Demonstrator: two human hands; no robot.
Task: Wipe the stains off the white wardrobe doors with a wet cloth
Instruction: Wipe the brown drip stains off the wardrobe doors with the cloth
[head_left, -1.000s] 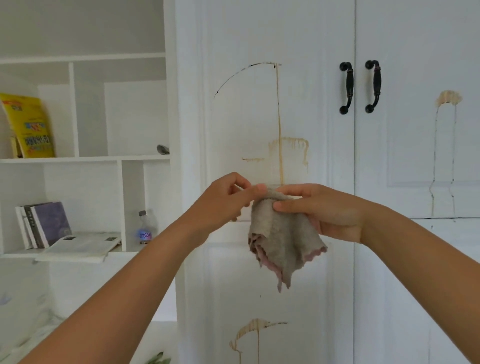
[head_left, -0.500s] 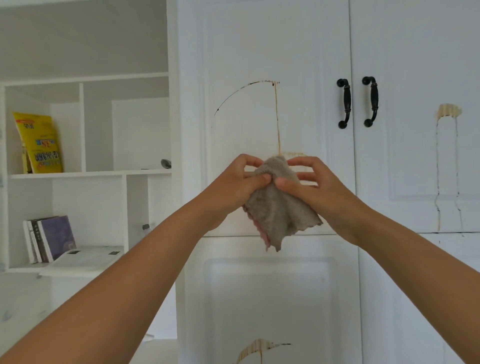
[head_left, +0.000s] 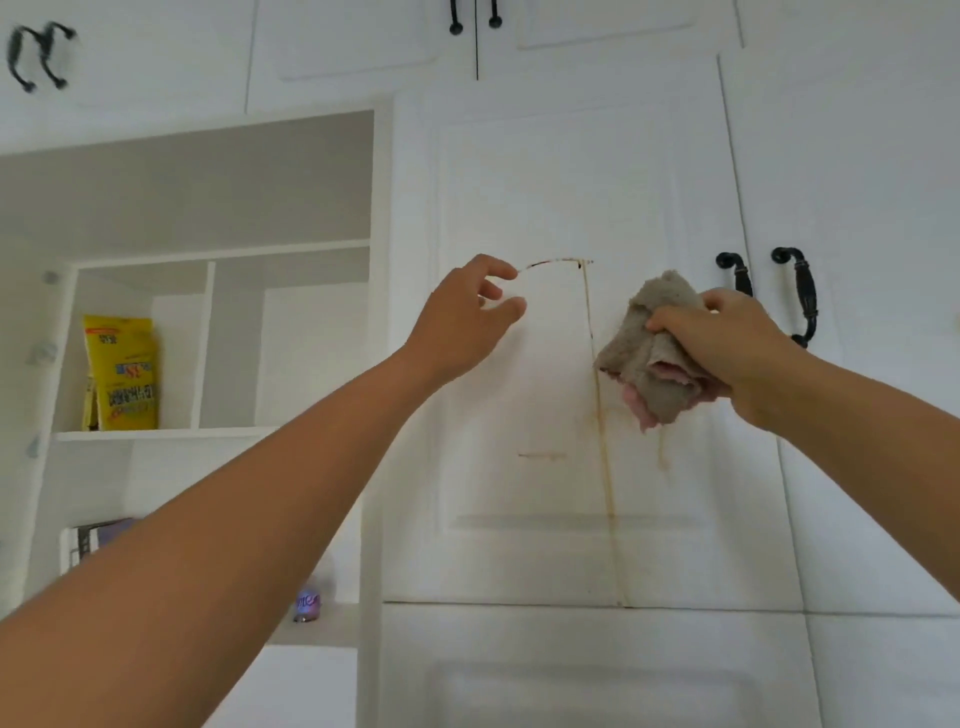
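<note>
Gripping one grey cloth (head_left: 644, 348), the right hand (head_left: 727, 348) clamps its fingers on it, two black handles (head_left: 802, 296) just beyond them. The left hand (head_left: 457, 327) holds its fingers apart, one dark streak (head_left: 556, 261) at their tips.

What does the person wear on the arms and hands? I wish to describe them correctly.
Nothing that shows. The left forearm and the right forearm are bare, with no sleeve in view. The left hand and the right hand have no glove, and no watch, bracelet or ring is visible.
</note>
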